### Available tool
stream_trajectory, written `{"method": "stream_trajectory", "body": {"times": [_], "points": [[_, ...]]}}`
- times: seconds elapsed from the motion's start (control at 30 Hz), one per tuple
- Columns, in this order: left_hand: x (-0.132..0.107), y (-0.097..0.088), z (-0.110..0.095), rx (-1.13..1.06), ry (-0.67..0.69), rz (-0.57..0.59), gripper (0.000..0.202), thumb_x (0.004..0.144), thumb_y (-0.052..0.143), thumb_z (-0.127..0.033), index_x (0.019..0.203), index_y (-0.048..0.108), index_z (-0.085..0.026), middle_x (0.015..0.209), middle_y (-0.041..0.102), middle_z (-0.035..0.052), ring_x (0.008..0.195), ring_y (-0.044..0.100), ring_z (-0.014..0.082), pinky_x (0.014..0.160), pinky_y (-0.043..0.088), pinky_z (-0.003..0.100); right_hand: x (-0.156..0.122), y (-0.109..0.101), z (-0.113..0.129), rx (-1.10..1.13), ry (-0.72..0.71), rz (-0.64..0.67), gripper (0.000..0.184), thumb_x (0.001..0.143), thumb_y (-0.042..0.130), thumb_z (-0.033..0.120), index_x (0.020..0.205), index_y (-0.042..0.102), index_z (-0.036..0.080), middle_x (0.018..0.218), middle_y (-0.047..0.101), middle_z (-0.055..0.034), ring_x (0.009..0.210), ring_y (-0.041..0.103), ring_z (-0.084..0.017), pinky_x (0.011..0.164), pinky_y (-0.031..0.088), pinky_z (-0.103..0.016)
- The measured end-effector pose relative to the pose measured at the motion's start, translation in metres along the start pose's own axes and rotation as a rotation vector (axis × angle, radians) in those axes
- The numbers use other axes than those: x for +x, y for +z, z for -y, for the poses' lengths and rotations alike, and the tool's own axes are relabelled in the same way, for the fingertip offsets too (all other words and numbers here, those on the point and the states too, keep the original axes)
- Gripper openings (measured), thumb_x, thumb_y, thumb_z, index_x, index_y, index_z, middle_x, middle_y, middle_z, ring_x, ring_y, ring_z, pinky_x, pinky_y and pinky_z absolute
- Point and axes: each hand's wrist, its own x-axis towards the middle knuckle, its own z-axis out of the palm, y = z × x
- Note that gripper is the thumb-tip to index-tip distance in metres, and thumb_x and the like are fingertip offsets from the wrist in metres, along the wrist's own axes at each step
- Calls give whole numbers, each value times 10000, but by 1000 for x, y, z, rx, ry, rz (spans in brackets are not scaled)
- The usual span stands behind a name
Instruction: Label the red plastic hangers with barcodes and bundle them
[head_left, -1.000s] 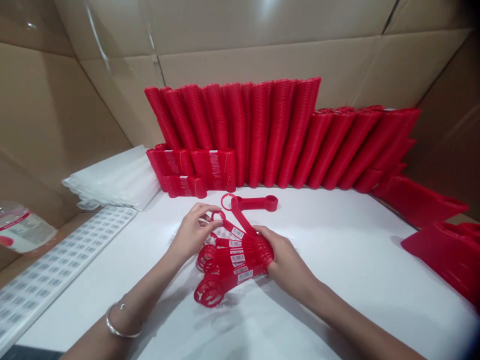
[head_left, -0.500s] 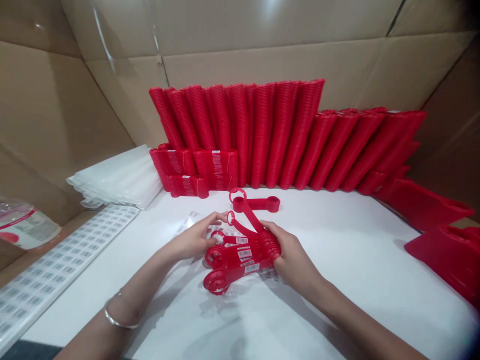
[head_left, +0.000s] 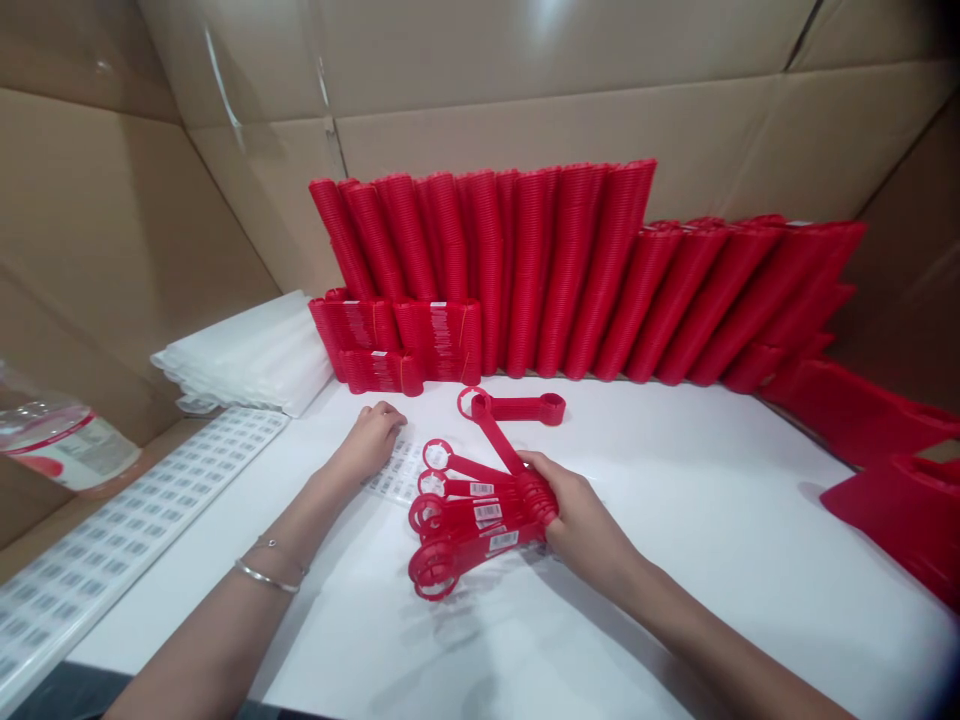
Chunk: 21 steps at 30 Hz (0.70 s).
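Observation:
My right hand (head_left: 577,520) grips a fanned bundle of flat red plastic pieces (head_left: 472,510) at one end; most carry small white barcode stickers. Their ring-shaped ends spread out to the left over the white table (head_left: 675,520). My left hand (head_left: 373,437) rests with curled fingers on a small sheet of barcode stickers (head_left: 397,472) just left of the fan. What the fingertips pinch, if anything, is too small to see. A single red piece (head_left: 525,407) lies flat behind the bundle.
Tall stacks of red pieces (head_left: 562,270) lean against the cardboard back wall. Short stickered bundles (head_left: 405,340) sit at their left foot. Clear bags (head_left: 247,355) and a long sticker sheet (head_left: 127,520) lie at left, red trays (head_left: 892,470) at right.
My left hand has left the fan's upper ring ends and moved left and away onto the sticker sheet. My right hand keeps hold of the bundle, which has settled lower on the table.

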Motion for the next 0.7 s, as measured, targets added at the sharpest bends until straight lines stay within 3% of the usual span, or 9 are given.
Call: {"method": "stream_trajectory", "body": {"times": [0.17, 0.3, 0.4, 0.47, 0.57, 0.7], "points": [[2, -11, 3, -66, 2, 21, 130, 712, 476, -239, 761, 580, -178, 916, 514, 58, 740, 562, 181, 725, 460, 330, 0, 1, -3, 37, 33, -3, 554, 637, 366, -6, 1100, 528, 251, 923, 641, -21, 782, 616, -172, 590, 477, -257], [-1, -34, -3, -153, -7, 7, 161, 716, 504, -322, 720, 552, -168, 870, 506, 40, 728, 575, 154, 675, 476, 278, 1, 3, -4, 38, 86, -15, 542, 630, 371, 0, 1092, 530, 234, 817, 647, -15, 638, 607, -151, 472, 439, -226], [-9, -51, -28, -341, -54, -36, 209, 732, 538, -372, 736, 553, -163, 761, 552, 19, 667, 545, 139, 624, 449, 259, 1, 4, -3, 17, 82, -38, 544, 620, 366, -11, 1078, 535, 228, 776, 645, -8, 669, 609, -155, 510, 451, -232], [-18, -53, -54, -508, -36, -21, 235, 741, 555, -393, 742, 560, -157, 728, 572, 13, 651, 528, 130, 593, 424, 239, 1, 3, -2, -5, 50, -44, 525, 635, 371, -7, 1074, 538, 229, 858, 646, -19, 722, 611, -162, 550, 461, -245], [-32, -44, -92, -576, 26, 125, 226, 755, 558, -383, 741, 593, -160, 742, 610, 16, 670, 535, 134, 615, 416, 243, 1, 4, -1, -26, 9, -66, 491, 662, 392, 4, 1077, 538, 223, 988, 625, -41, 796, 601, -177, 605, 470, -272], [-44, -27, -117, -535, 36, 130, 179, 780, 531, -334, 733, 620, -187, 786, 641, 7, 726, 549, 142, 667, 413, 257, -1, 5, 0, 7, -20, -71, 546, 644, 386, -23, 1103, 522, 240, 1034, 611, -31, 830, 593, -171, 681, 474, -298]]}}
